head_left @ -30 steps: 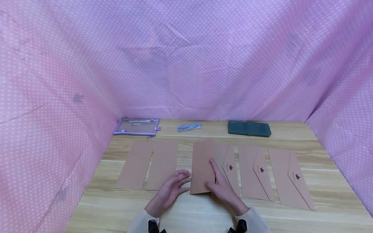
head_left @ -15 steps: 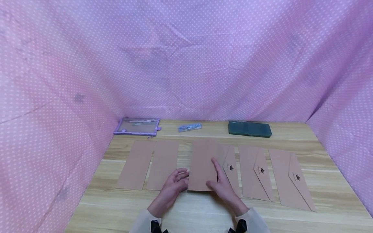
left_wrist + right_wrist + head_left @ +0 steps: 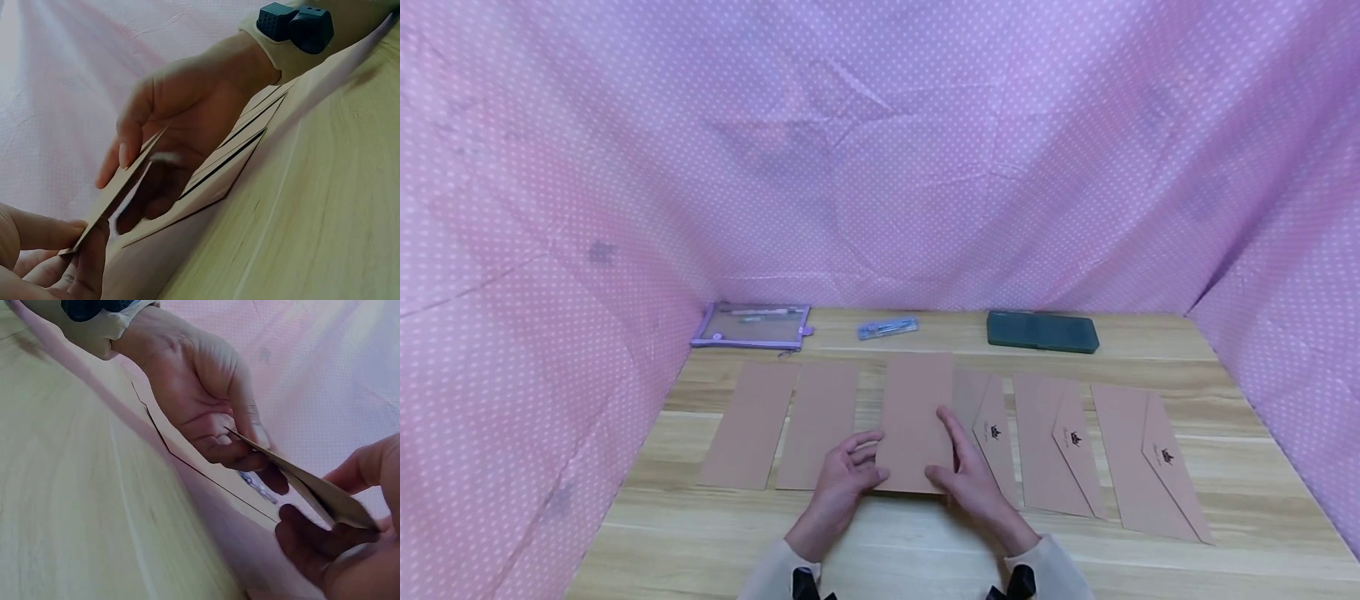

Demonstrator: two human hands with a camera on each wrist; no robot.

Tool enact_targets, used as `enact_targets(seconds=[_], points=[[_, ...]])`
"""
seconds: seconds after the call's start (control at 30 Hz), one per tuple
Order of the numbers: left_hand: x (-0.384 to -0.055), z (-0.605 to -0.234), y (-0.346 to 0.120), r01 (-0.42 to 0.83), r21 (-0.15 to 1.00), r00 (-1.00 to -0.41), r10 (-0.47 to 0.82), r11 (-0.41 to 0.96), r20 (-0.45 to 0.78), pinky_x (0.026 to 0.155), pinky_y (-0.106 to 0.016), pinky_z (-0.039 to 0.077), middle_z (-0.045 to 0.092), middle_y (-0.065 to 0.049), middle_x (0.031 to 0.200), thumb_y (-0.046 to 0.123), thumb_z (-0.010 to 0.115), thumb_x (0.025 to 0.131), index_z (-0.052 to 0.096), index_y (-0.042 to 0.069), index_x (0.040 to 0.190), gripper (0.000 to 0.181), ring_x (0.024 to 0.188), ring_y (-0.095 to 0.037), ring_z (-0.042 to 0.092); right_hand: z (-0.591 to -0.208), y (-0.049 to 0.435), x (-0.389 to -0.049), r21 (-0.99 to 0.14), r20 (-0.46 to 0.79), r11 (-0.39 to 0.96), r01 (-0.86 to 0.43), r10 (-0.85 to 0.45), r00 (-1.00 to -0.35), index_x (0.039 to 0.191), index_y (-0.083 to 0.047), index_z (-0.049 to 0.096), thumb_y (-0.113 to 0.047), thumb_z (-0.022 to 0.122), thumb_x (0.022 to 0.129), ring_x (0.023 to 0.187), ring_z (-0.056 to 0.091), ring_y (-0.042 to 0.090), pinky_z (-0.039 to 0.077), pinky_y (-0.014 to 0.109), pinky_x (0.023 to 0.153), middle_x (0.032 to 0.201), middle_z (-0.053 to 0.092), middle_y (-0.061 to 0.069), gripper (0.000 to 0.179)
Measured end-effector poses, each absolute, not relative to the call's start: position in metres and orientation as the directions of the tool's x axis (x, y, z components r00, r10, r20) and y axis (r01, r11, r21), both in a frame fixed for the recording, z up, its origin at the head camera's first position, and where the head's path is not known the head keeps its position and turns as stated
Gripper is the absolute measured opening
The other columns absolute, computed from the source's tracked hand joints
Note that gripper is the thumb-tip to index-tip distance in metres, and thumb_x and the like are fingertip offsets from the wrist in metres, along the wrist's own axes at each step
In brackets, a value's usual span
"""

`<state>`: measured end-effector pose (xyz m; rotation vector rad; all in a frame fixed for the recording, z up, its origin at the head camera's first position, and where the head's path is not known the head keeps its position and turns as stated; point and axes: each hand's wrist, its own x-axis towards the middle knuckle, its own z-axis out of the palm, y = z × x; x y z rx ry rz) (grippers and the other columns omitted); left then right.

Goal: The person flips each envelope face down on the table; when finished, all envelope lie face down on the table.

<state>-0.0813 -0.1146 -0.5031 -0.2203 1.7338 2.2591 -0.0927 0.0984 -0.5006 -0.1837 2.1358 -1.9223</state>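
A plain brown kraft envelope (image 3: 914,425) is held up off the table between both hands, its plain face toward the head camera. My left hand (image 3: 842,477) pinches its left edge near the lower corner, thumb on the face and fingers behind, as the left wrist view shows. On the opposite edge, my right hand (image 3: 967,471) grips with the thumb and a finger in front and other fingers beneath. In the right wrist view the envelope (image 3: 312,484) appears nearly edge-on, with a gap between its layers. Just right of it lies an envelope (image 3: 996,442) with a crown print, partly covered.
Two plain envelopes (image 3: 818,425) lie side by side at left. Further right rest two crown-printed envelopes (image 3: 1052,442). Along the back are a purple-edged mesh pouch (image 3: 751,342) holding pens, a small blue clear packet (image 3: 887,327) and a dark green case (image 3: 1042,332). Pink dotted cloth (image 3: 880,167) hangs behind.
My left hand has moved from beside the envelope to pinching its left edge. The envelope has shifted slightly left and now faces the head camera more squarely; my right hand keeps its grip.
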Motion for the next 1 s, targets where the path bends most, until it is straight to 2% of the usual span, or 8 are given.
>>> enact_targets(seconds=[0.17, 0.23, 0.37, 0.43, 0.57, 0.7, 0.83, 1.0], points=[[-0.083, -0.504, -0.123, -0.302, 0.938, -0.953, 0.064, -0.168, -0.296, 0.077, -0.018, 0.057, 0.067, -0.017, 0.12, -0.014, 0.07, 0.076, 0.051, -0.008, 0.135, 0.062, 0.088, -0.009, 0.063, -0.499, 0.099, -0.093, -0.984, -0.11, 0.167, 0.064, -0.285, -0.952, 0.159, -0.007, 0.023, -0.001, 0.065, 0.089, 0.135, 0.044, 0.031, 0.036, 0.037, 0.116, 0.166, 0.022, 0.019, 0.082], [-0.084, -0.506, -0.127, -0.305, 0.942, -0.952, 0.049, -0.137, -0.301, 0.08, -0.018, 0.056, 0.06, -0.027, 0.131, -0.013, 0.07, 0.076, 0.052, -0.007, 0.135, 0.062, 0.097, -0.012, 0.063, -0.499, 0.099, -0.093, -0.981, -0.122, 0.181, 0.072, -0.283, -0.951, 0.157, -0.003, 0.025, -0.001, 0.066, 0.089, 0.118, 0.054, 0.026, 0.041, 0.045, 0.112, 0.16, 0.033, 0.025, 0.08], [-0.085, -0.507, -0.133, -0.315, 0.944, -0.949, 0.041, -0.099, -0.312, 0.085, -0.018, 0.056, 0.054, -0.032, 0.14, -0.012, 0.071, 0.077, 0.053, -0.005, 0.136, 0.062, 0.105, -0.015, 0.063, -0.5, 0.101, -0.094, -0.976, -0.152, 0.195, 0.092, -0.317, -0.936, 0.154, 0.003, 0.03, -0.001, 0.065, 0.089, 0.082, 0.059, 0.009, 0.054, 0.026, 0.086, 0.133, 0.057, 0.03, 0.074], [-0.084, -0.507, -0.134, -0.315, 0.945, -0.949, 0.044, -0.091, -0.313, 0.086, -0.018, 0.056, 0.056, -0.032, 0.139, -0.012, 0.071, 0.077, 0.053, -0.005, 0.136, 0.062, 0.102, -0.014, 0.065, -0.501, 0.102, -0.095, -0.975, -0.165, 0.195, 0.103, -0.34, -0.926, 0.152, 0.005, 0.032, -0.002, 0.064, 0.089, 0.066, 0.057, 0.005, 0.048, 0.017, 0.066, 0.127, 0.058, 0.031, 0.071], [-0.085, -0.51, -0.137, -0.309, 0.948, -0.951, 0.057, -0.081, -0.305, 0.082, -0.018, 0.056, 0.056, -0.033, 0.138, -0.012, 0.07, 0.077, 0.052, -0.007, 0.136, 0.061, 0.095, -0.011, 0.065, -0.503, 0.1, -0.094, -0.967, -0.191, 0.221, 0.123, -0.316, -0.929, 0.148, 0.005, 0.041, -0.002, 0.067, 0.087, 0.064, 0.057, 0.006, 0.044, 0.018, 0.054, 0.128, 0.055, 0.028, 0.066], [-0.085, -0.512, -0.139, -0.321, 0.944, -0.946, 0.056, -0.068, -0.318, 0.083, -0.018, 0.055, 0.054, -0.034, 0.14, -0.011, 0.069, 0.077, 0.052, -0.007, 0.136, 0.061, 0.108, -0.02, 0.064, -0.505, 0.097, -0.096, -0.951, -0.182, 0.294, 0.095, -0.286, -0.941, 0.141, 0.007, 0.05, 0.0, 0.069, 0.084, 0.062, 0.058, 0.009, 0.046, 0.02, 0.051, 0.114, 0.061, 0.021, 0.06], [-0.084, -0.511, -0.139, -0.336, 0.941, -0.942, 0.036, -0.045, -0.335, 0.084, -0.017, 0.054, 0.052, -0.034, 0.142, -0.009, 0.068, 0.079, 0.052, -0.008, 0.137, 0.06, 0.127, -0.032, 0.054, -0.506, 0.093, -0.099, -0.931, -0.179, 0.357, 0.075, -0.266, -0.947, 0.133, 0.007, 0.057, 0.0, 0.069, 0.083, 0.061, 0.061, 0.013, 0.052, 0.023, 0.053, 0.101, 0.066, 0.016, 0.052], [-0.082, -0.503, -0.141, -0.354, 0.934, -0.935, 0.012, -0.048, -0.354, 0.076, -0.018, 0.053, 0.049, -0.035, 0.144, -0.003, 0.063, 0.084, 0.049, -0.009, 0.139, 0.056, 0.122, -0.027, 0.057, -0.505, 0.088, -0.101, -0.914, -0.193, 0.4, 0.076, -0.261, -0.946, 0.132, 0.007, 0.059, 0.0, 0.068, 0.084, 0.059, 0.061, 0.013, 0.053, 0.024, 0.053, 0.095, 0.068, 0.013, 0.049]])
